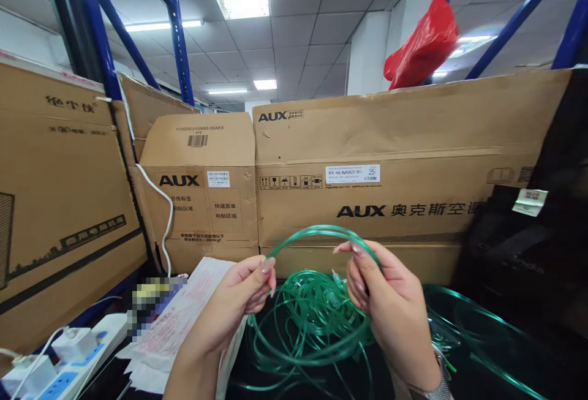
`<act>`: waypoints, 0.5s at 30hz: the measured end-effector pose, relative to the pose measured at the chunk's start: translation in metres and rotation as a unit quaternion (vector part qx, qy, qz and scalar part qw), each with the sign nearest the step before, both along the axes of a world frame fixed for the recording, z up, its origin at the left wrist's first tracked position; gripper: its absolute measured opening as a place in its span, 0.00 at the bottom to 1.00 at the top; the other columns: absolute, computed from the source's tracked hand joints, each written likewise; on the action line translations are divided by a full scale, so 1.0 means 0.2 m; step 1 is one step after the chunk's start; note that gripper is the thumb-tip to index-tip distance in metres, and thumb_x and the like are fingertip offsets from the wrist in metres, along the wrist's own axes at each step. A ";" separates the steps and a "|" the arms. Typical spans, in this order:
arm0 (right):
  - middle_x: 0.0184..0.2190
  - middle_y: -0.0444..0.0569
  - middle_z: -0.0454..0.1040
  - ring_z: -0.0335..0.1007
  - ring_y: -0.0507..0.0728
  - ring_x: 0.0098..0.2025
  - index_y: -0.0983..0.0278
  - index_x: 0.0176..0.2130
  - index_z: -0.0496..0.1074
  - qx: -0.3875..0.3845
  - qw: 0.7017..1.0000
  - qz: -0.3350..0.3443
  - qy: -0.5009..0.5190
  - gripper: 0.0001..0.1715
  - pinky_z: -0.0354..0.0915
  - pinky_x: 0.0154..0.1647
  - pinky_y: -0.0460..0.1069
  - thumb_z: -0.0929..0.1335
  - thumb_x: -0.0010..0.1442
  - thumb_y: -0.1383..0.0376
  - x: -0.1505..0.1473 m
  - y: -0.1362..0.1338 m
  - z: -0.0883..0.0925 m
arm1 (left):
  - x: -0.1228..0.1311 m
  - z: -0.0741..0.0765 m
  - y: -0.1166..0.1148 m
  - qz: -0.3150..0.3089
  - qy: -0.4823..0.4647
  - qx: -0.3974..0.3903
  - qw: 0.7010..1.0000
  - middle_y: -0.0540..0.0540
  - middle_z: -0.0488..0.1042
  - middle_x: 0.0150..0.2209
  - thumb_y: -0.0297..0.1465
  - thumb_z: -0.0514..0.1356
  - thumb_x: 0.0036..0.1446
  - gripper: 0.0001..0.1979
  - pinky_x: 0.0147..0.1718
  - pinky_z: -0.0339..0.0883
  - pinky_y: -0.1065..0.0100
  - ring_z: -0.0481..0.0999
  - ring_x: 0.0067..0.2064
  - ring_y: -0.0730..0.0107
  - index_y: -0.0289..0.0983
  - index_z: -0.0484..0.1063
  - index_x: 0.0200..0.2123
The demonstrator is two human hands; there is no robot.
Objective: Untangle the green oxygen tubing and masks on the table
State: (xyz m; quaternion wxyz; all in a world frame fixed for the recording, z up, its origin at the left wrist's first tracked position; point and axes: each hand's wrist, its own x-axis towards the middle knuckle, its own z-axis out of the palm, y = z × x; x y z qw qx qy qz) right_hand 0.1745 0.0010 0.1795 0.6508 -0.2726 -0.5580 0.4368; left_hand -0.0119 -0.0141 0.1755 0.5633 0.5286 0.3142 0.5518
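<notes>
A coil of clear green tubing (321,231) is held up in a loop between my two hands. My left hand (250,286) pinches the loop's left side between thumb and fingers. On the right side, my right hand (379,283) is closed around the same coil, its index finger pointing inward. Behind and below the loop lies a tangled heap of green tubing (316,302) with some clear connector pieces in it. More green tubing (500,375) curves across the dark surface to the right of my right wrist.
Cardboard panels (413,143) wall off the back and the left. A white power strip (98,339) with plugs sits at lower left, beside white printed paper bags (184,320). A black bag (514,247) stands at right. A red plastic bag (425,38) hangs above.
</notes>
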 end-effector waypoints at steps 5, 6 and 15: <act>0.14 0.36 0.53 0.46 0.44 0.15 0.64 0.33 0.71 -0.005 0.993 0.071 -0.096 0.12 0.46 0.13 0.40 0.66 0.56 0.57 0.00 -0.04 0.03 | -0.02 0.03 -0.01 0.036 -0.152 0.033 0.987 0.58 0.51 0.16 0.36 0.57 0.55 0.17 0.14 0.39 0.78 0.39 0.17 0.82 0.33 0.61 0.18; 0.16 0.38 0.57 0.50 0.45 0.17 0.63 0.33 0.71 0.007 0.986 0.097 -0.132 0.11 0.51 0.15 0.41 0.66 0.55 0.58 0.00 -0.04 0.03 | -0.01 0.04 -0.02 0.041 -0.178 0.041 0.982 0.58 0.50 0.16 0.35 0.56 0.56 0.18 0.13 0.39 0.79 0.39 0.17 0.82 0.33 0.60 0.18; 0.46 0.48 0.66 0.62 0.55 0.48 0.59 0.52 0.63 0.098 0.886 0.335 -0.304 0.37 0.60 0.49 0.51 0.74 0.43 0.66 -0.04 0.07 -0.02 | -0.04 0.06 -0.03 0.127 -0.314 0.086 0.937 0.57 0.50 0.16 0.32 0.46 0.63 0.20 0.09 0.41 0.81 0.45 0.14 0.83 0.33 0.59 0.19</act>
